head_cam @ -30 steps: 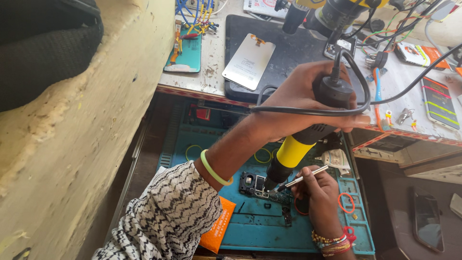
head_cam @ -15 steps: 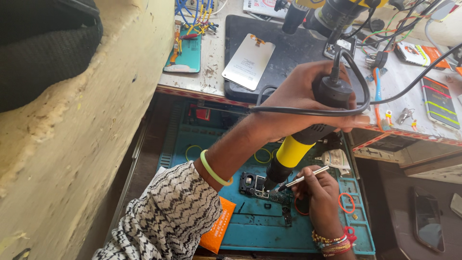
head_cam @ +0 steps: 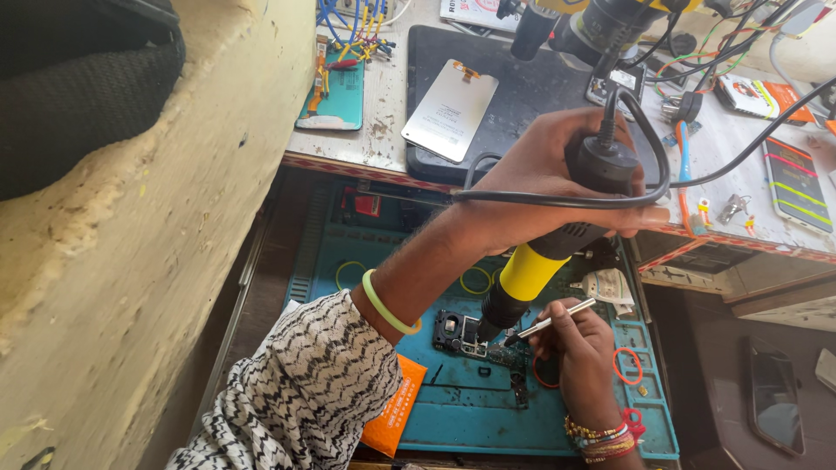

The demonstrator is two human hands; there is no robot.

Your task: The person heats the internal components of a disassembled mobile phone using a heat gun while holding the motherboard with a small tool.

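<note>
My left hand (head_cam: 544,178) grips the black handle of a hot-air gun (head_cam: 531,270) with a yellow barrel, its nozzle pointing down at a small dark circuit board (head_cam: 466,335). The board lies on a teal work mat (head_cam: 488,409) in a pulled-out drawer. My right hand (head_cam: 579,352), with beaded bracelets at the wrist, holds metal tweezers (head_cam: 549,322) whose tip is at the board, right beside the nozzle. The gun's black cable loops around my left hand.
A rough wall (head_cam: 174,261) stands close on the left. Above the drawer, the bench carries a black mat (head_cam: 540,96) with a silver phone panel (head_cam: 450,109), a microscope (head_cam: 601,26), cables and a phone (head_cam: 794,183). An orange packet (head_cam: 396,413) lies under my sleeve.
</note>
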